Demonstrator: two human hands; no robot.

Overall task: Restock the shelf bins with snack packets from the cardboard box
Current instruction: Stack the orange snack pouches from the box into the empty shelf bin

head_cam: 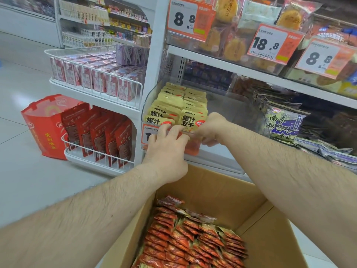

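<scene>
Yellow snack packets (174, 105) stand in two packed rows inside the clear plastic shelf bin (149, 97), black characters facing me. I note that bin sits on the lower white shelf (222, 161), at its left end beside the upright post.

My left hand (166, 149) is laid over the bin's front lip. Its fingers (164, 130) are spread and slightly bent, the tips touching the red-marked bottoms of the front packets in the left row. They cover part of an orange price tag (147, 133) fixed to the bin's face.

My right hand (211, 128) is at the front of the right row. Its fingers are curled inward and mostly hidden behind the hand; they appear to close on the lower edge of the foremost yellow packet, though I cannot tell the exact grip.

Directly below both forearms is the open cardboard box (260, 238). It holds orange-red snack packets (193, 240) stacked on edge in tight rows, filling the visible left half of the box.

To the right on the same shelf lie dark grey printed bags (284, 124). The shelf above carries wrapped pastries behind white-and-orange price cards (182, 17). At left, a white wire rack (96, 88) holds pink boxes above and red pouches below, with a red paper bag (44, 126) standing on the tiled floor (25, 89) beside it.
</scene>
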